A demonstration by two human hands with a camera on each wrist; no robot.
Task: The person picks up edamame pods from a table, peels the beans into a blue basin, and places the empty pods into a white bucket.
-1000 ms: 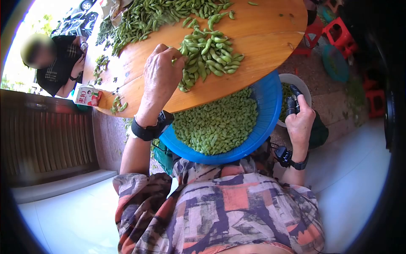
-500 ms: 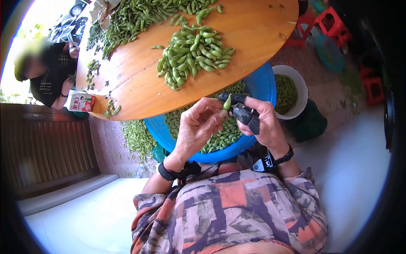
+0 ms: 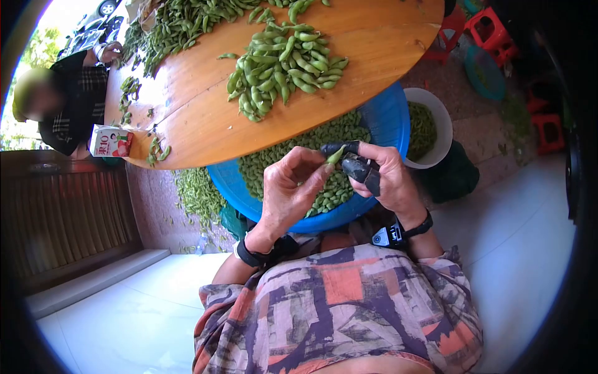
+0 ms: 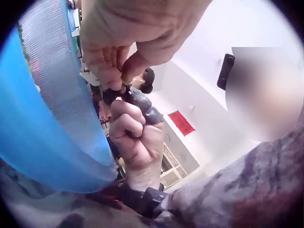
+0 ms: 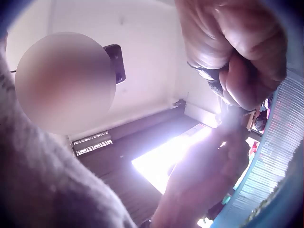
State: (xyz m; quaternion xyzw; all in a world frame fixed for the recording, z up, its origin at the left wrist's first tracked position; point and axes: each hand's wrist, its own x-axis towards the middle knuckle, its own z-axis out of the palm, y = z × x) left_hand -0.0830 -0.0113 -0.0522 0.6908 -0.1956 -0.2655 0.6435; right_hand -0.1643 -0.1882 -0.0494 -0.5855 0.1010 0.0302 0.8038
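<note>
Above a blue basin (image 3: 397, 124) filled with shelled green beans (image 3: 254, 177), both hands meet at one edamame pod (image 3: 335, 156). The left hand (image 3: 288, 190) pinches the pod between thumb and fingers. Black coverings wrap the thumb and index finger of the right hand (image 3: 397, 181), which grips the pod's other side. In the left wrist view, the covered fingertips (image 4: 137, 99) press close against the left fingertips, and the pod is mostly hidden there. A pile of whole edamame pods (image 3: 283, 71) lies on the wooden table (image 3: 187, 118) beyond the basin.
A larger heap of pods (image 3: 193, 25) covers the table's far side. To the right stand a white bucket (image 3: 443, 121) of green pods and red stools (image 3: 489, 31). Green pods (image 3: 198, 193) litter the floor at left. A carton (image 3: 111, 142) stands by another person (image 3: 78, 93).
The left hand has come from the pod pile to above the basin with a pod. The right hand has moved in from beside the white bucket to meet it. The pod now tilts more.
</note>
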